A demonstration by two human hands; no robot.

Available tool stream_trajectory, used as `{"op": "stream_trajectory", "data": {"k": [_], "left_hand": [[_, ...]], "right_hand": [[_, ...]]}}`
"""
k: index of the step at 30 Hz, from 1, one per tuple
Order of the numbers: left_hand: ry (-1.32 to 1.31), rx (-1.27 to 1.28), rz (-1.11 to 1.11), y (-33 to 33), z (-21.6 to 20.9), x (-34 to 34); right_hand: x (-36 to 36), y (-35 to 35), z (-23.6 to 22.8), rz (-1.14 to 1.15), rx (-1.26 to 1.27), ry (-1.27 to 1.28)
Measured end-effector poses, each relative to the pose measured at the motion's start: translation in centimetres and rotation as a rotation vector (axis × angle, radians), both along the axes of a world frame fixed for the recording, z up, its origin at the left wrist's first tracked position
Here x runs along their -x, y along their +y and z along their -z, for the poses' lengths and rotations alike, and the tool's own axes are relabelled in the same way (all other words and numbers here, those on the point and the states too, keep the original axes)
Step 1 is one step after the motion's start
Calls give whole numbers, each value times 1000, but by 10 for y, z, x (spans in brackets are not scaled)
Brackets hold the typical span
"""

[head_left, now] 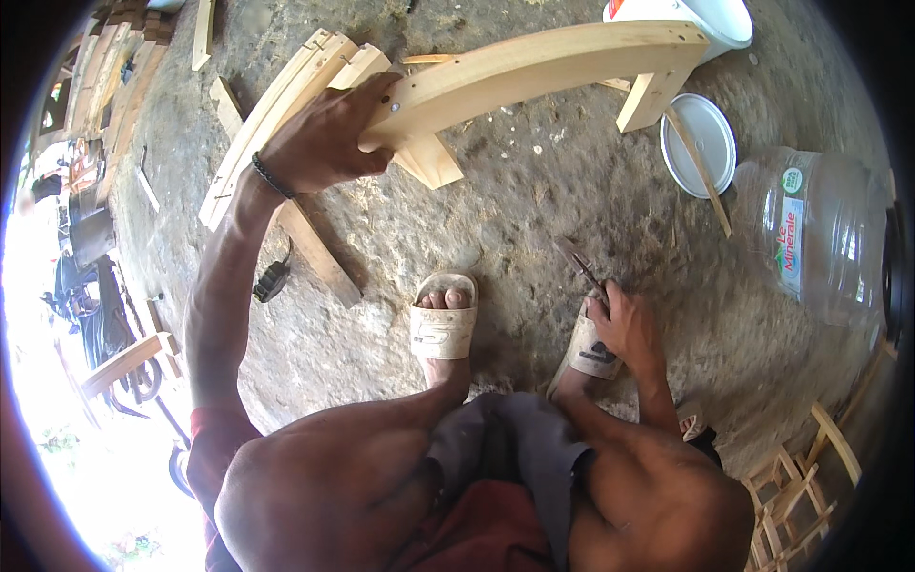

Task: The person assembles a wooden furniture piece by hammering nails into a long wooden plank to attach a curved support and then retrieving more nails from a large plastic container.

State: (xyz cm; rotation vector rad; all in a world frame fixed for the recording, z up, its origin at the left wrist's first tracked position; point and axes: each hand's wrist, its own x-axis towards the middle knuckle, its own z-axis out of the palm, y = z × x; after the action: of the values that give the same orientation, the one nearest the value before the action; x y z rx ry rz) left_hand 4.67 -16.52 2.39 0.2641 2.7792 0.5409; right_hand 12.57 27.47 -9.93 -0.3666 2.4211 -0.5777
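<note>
Beneath us spreads a rough, grey-brown floor (524,219) flecked with pale bits, and clockwise from the middle of our view it carries a white bucket (729,24) between one and two o'clock, a round white lid (715,143) at two with a thin wooden stick (700,172) across it, and a large clear plastic bottle (829,243) near three. At four we see pale wooden frames (791,496), with two cream sandals (443,332) around our centre. Near nine we find a small black object (272,282), and toward ten a wooden strip (322,255) running beneath stacked pale boards (272,129).
</note>
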Motion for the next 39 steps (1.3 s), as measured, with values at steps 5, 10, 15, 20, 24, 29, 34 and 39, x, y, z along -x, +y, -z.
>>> {"op": "stream_trajectory", "data": {"k": [5, 10, 15, 20, 24, 29, 34, 39], "left_hand": [[-9, 19, 8, 8, -7, -4], [199, 19, 1, 19, 2, -28], [-31, -30, -75, 33, -23, -46], [-83, -122, -162, 23, -9, -83], [-50, -113, -120, 52, 17, -77], [119, -34, -206, 74, 10, -124], [520, 274, 49, 58, 20, -110], [682, 174, 16, 15, 75, -108]], "right_hand": [[1, 2, -3, -112, -102, 4], [-3, 16, 4, -59, -94, 21], [0, 18, 13, -140, -66, 32], [-20, 19, 35, -117, -42, -31], [-4, -5, -14, -229, -84, -22], [-19, -1, -30, -264, -191, -114], [-10, -2, -10, -290, -202, -180], [-3, -1, -29, -159, -78, -141]]}}
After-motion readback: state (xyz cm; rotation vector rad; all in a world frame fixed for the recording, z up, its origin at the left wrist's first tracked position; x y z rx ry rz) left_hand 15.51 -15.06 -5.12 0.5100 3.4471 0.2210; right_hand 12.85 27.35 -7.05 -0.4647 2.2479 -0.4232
